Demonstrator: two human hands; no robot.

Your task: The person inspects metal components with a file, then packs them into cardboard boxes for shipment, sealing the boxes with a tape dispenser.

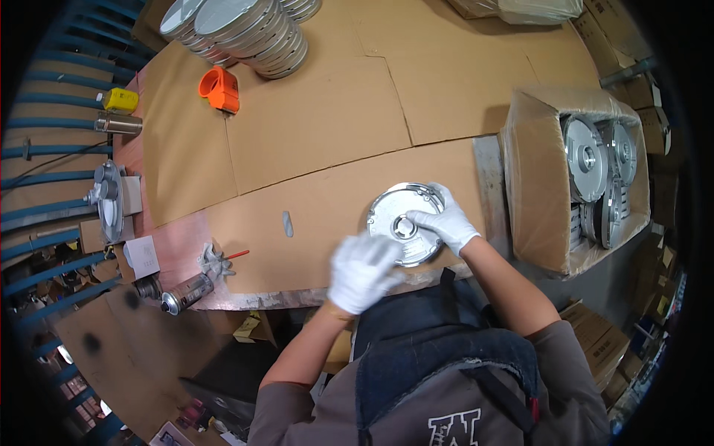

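A round silver metal disc (387,215) with a hub at its centre lies near the front edge of the cardboard-covered table. My right hand (447,221), in a white glove, grips its right edge, with the thumb across the top face toward the hub. Over the disc's lower left edge is my left hand (362,273), also white-gloved and blurred by motion. Its fingers look loosely apart, and I see nothing held in them. Whether it touches the disc I cannot tell. A small grey oblong piece (288,224) lies on the cardboard to the left.
Stacked metal discs (256,41) and an orange tape dispenser (220,91) stand at the far left. On the right, a plastic-lined carton (532,186) holds several discs. A spray can (187,293), a crumpled glove (214,260) and a yellow bottle (119,100) sit along the left side.
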